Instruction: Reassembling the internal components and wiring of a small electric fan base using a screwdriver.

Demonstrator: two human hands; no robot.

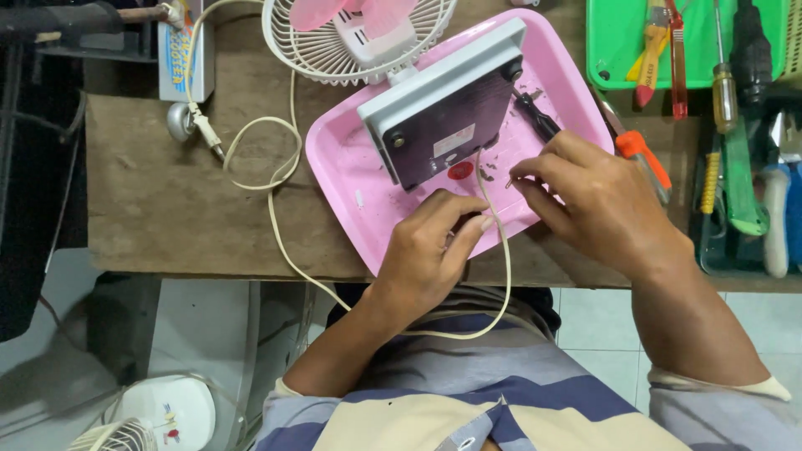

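A: Pinching a small screw (509, 182) between thumb and forefinger, right hand (595, 205) also has a black-handled screwdriver (537, 119) running under the fingers. Left hand (431, 250)?

B: Half curled, fingertips resting on the pink tray (351, 171) beside the cream cord (504, 242); whether it grips anything I cannot tell.

A: Item: small desk fan (401, 75), tipped over, base underside (443, 125) up, lying in the tray.

B: Likely light. Rigid grey plastic base, flat and square, rubber feet at the corners: the sound place to hold. White wire guard looks thin and springy, pink blades brittle; avoid both.

A: Cord?

B: Soft, limp, trailing off the worn wooden desk (159, 209). Screw is tiny, smooth, easily dropped.

A: Surroundings?

B: Green tray (614, 42) holding a brush, more screwdrivers (723, 92) at right.
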